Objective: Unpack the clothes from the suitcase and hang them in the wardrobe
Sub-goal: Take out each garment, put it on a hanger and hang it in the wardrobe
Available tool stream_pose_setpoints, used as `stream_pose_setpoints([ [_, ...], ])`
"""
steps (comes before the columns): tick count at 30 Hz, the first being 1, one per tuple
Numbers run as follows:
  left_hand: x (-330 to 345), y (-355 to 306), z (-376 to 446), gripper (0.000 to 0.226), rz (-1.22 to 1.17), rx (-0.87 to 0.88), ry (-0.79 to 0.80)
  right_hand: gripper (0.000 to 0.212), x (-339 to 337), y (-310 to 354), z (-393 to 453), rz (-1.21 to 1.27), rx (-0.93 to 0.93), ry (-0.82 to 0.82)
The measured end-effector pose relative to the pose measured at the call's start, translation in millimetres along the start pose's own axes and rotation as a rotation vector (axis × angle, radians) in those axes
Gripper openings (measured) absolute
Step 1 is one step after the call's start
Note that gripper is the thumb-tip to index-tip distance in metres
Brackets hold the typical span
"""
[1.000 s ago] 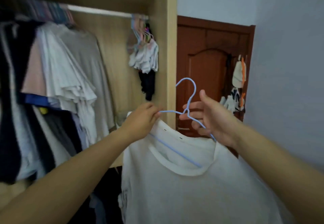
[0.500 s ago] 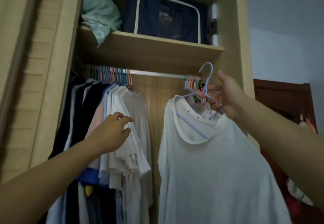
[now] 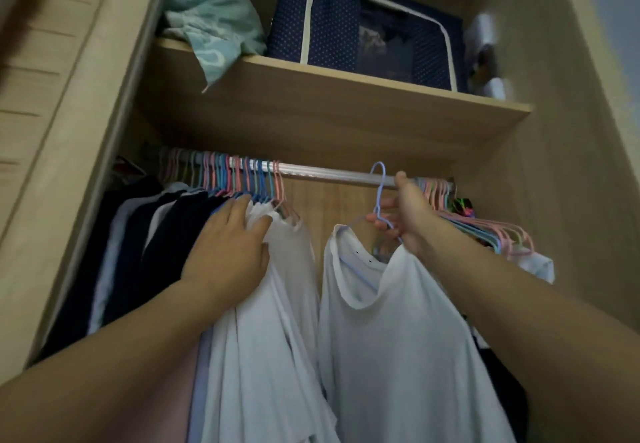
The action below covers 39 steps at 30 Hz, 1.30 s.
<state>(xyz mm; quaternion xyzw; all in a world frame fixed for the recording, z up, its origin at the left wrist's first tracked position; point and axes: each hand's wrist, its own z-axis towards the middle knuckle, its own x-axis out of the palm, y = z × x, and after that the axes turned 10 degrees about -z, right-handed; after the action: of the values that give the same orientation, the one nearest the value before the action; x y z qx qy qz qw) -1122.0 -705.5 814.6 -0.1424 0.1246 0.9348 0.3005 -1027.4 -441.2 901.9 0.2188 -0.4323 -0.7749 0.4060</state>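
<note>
Right hand [image 3: 410,214] grips the hanger [image 3: 379,196] bearing the shirt [image 3: 398,331] — hook just below the rail [image 3: 329,170], not on. Left hand [image 3: 230,245], fingers flat, presses hung clothes [image 3: 166,234] aside — suitcase unseen.

Both arms are being held raised and forward. The left hand [image 3: 227,247] is being pressed flat, its fingers [image 3: 239,208] nearly straight. The right hand [image 3: 410,219] is being kept curled, thumb up, fingertips pinched together.
</note>
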Motion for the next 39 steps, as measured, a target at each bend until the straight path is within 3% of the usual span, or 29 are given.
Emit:
stream_pose_setpoints([
  [4,9.8,-1.8,24.4,0.045,0.046,-0.028,0.037,0.071,25.4,9.1,64.3,-0.007,-0.002,0.008],
  [10,9.1,-5.5,35.0,0.009,0.121,-0.037,-0.123,0.050,58.9,37.2,136.9,0.057,0.000,0.126],
  [14,16.7,0.0,32.4,0.024,0.140,-0.063,-0.104,0.041,79.6,16.0,142.8,0.107,0.054,0.224],
  [18,10.3,-11.9,34.3,0.018,0.114,-0.079,-0.148,0.061,111.4,3.5,122.8,0.013,0.110,0.361],
  [20,2.1,-17.8,37.2,0.023,0.123,-0.074,-0.184,0.056,128.0,6.9,107.8,-0.092,0.064,0.452],
  [23,-17.2,-20.3,37.7,0.032,-0.039,-0.155,-0.027,0.042,145.1,5.0,92.7,-0.327,-0.041,0.522],
  [27,-29.3,-12.5,32.8,0.037,-0.242,-0.289,0.137,0.034,129.7,-14.2,68.1,-0.517,-0.112,0.356],
  [32,-10.0,-44.6,-9.5,0.052,-0.184,-0.101,0.001,0.029,73.3,-49.7,-0.6,-0.526,-0.139,0.186],
  [35,1.2,-106.8,-51.6,0.046,-0.488,0.066,-0.041,0.027,32.7,-102.1,-51.1,-0.464,-0.053,0.095],
  [39,20.2,-202.2,-135.9,0.032,-1.036,-0.048,0.325,0.018,-53.8,-181.5,-178.1,-0.389,0.152,-0.027],
])
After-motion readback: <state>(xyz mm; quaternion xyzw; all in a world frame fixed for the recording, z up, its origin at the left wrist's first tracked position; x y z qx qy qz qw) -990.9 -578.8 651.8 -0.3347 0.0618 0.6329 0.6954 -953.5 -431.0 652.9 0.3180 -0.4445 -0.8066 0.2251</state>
